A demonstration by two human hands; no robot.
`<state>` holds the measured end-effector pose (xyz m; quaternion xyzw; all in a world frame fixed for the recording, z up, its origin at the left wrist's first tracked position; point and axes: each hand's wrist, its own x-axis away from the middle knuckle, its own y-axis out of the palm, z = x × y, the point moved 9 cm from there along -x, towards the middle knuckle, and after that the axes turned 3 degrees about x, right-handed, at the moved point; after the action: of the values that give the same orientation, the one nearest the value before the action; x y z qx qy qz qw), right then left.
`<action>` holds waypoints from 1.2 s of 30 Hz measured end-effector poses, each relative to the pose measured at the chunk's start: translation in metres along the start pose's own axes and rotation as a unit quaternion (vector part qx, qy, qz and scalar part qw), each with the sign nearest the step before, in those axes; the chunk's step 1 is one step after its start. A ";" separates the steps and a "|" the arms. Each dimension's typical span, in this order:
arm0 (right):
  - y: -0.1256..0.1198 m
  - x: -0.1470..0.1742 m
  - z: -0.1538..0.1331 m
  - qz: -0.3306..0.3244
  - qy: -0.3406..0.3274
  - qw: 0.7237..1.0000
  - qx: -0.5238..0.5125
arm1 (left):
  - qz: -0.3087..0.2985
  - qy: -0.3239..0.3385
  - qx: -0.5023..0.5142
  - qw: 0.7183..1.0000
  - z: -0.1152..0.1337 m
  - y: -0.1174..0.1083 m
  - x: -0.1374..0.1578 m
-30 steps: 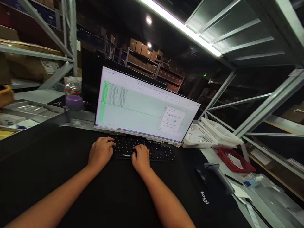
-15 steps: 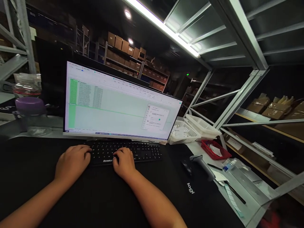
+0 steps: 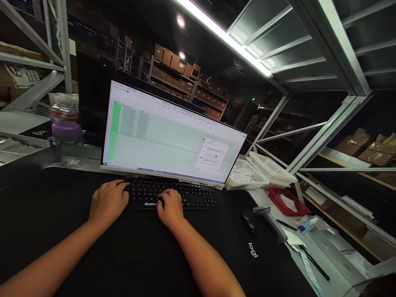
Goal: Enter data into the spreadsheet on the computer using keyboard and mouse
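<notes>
A black keyboard (image 3: 192, 198) with white lettering lies on a black desk mat (image 3: 136, 255). My left hand (image 3: 109, 202) rests at the keyboard's left end, its fingers loosely curved over the keys and holding nothing. Over the middle keys is my right hand (image 3: 171, 207), fingers bent and apart, also holding nothing. Behind the keyboard stands a monitor (image 3: 161, 152) showing a spreadsheet with a green column and a small pop-up window at right. A black mouse (image 3: 248, 222) sits on the mat to the right of the keyboard, apart from both hands.
Beside the mouse lies a grey barcode scanner (image 3: 272, 225). White plastic baskets (image 3: 247, 177) and a red tray (image 3: 287, 202) stand at the right. A purple-lidded jar (image 3: 66, 134) is left of the monitor. Metal shelving (image 3: 324, 132) rises on the right.
The view has swung left, so everything appears shifted rightward, and more of the left side shows. Both hands stay on the keyboard in nearly the same poses.
</notes>
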<state>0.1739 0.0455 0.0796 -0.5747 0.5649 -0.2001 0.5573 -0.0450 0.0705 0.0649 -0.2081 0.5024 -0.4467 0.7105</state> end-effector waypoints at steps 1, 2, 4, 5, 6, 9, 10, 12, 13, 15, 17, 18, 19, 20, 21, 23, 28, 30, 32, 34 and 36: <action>-0.003 -0.001 0.004 0.007 0.008 1.000 0.009 | -0.002 0.003 -0.001 1.000 0.000 0.002 0.000; -0.007 -0.002 0.011 0.013 0.027 0.999 0.022 | -0.003 0.007 -0.003 1.000 0.001 0.004 -0.001; -0.016 -0.004 0.031 0.021 0.087 0.995 0.052 | -0.007 0.023 -0.002 1.000 0.005 0.008 0.000; -0.021 -0.004 0.042 0.023 0.119 0.990 0.066 | -0.012 0.035 0.002 0.999 0.009 0.011 0.000; -0.026 -0.005 0.052 0.025 0.145 0.986 0.078 | -0.017 0.049 0.007 0.999 0.014 0.014 0.001; -0.037 -0.005 0.068 0.040 0.169 0.980 0.093 | -0.046 0.101 0.024 0.994 0.031 0.027 0.005; -0.038 -0.005 0.070 0.044 0.165 0.981 0.094 | -0.055 0.119 0.027 0.991 0.037 0.031 0.007; -0.037 -0.006 0.070 0.048 0.156 0.982 0.095 | -0.067 0.145 0.030 0.987 0.045 0.038 0.011; -0.035 -0.006 0.070 0.050 0.153 0.982 0.096 | -0.068 0.153 0.030 0.985 0.047 0.041 0.012; -0.032 -0.005 0.071 0.054 0.157 0.981 0.097 | -0.064 0.159 0.030 0.985 0.048 0.045 0.013; -0.030 -0.005 0.073 0.057 0.165 0.980 0.094 | -0.058 0.161 0.032 0.985 0.047 0.046 0.013; -0.029 -0.005 0.073 0.057 0.168 0.980 0.093 | -0.054 0.162 0.034 0.985 0.046 0.046 0.013; -0.029 -0.005 0.074 0.059 0.168 0.980 0.093 | -0.052 0.163 0.037 0.985 0.045 0.046 0.013; -0.028 -0.006 0.074 0.060 0.166 0.980 0.095 | -0.052 0.163 0.037 0.985 0.045 0.047 0.013; -0.029 -0.006 0.073 0.061 0.164 0.980 0.098 | -0.053 0.162 0.035 0.985 0.044 0.047 0.012; -0.030 -0.006 0.072 0.063 0.160 0.980 0.103 | -0.059 0.160 0.030 0.985 0.042 0.050 0.012; -0.029 -0.005 0.067 0.052 0.164 0.980 0.099 | -0.052 0.164 0.041 0.984 0.041 0.050 0.010; -0.028 -0.004 0.066 0.047 0.166 0.980 0.095 | -0.052 0.168 0.041 0.984 0.041 0.050 0.010; -0.028 -0.004 0.067 0.047 0.168 0.981 0.090 | -0.056 0.170 0.038 0.983 0.040 0.052 0.010; -0.028 -0.004 0.068 0.046 0.170 0.981 0.086 | -0.058 0.170 0.039 0.983 0.038 0.052 0.010; -0.029 -0.004 0.069 0.042 0.172 0.981 0.084 | -0.058 0.165 0.043 0.984 0.037 0.053 0.010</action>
<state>0.2448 0.0702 0.0856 -0.4586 0.6573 -0.3187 0.5060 0.0117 0.0838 0.0358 -0.1295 0.5800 -0.5367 0.5990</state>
